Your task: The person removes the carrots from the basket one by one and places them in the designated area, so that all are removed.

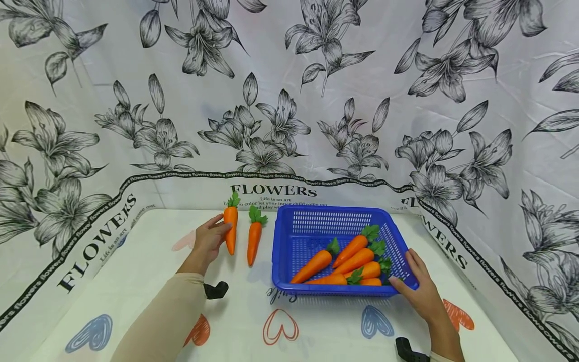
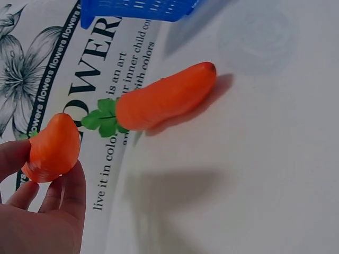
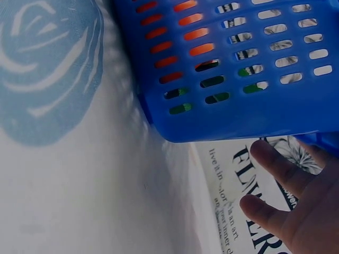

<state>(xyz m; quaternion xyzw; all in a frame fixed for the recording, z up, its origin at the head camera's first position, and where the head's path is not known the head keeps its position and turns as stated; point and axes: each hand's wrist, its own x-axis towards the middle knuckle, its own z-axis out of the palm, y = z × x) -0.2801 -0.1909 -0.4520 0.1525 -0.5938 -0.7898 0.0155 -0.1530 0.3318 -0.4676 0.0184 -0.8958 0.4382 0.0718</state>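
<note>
My left hand pinches an orange carrot with green leaves, held tip down above the table. In the left wrist view, thumb and fingertips grip this carrot from both sides. Just right of it, a second carrot lies on the table, leaves pointing away. A blue plastic basket with slotted walls holds several carrots. My right hand holds the basket's right front corner, thumb over the rim, fingers along the outside. Two fingers stand apart from the wall in the right wrist view.
A white cloth printed with hearts covers the table. Behind it hangs a floral curtain with a lettered border. Black wrist-worn pieces stick out near the left wrist and the right wrist.
</note>
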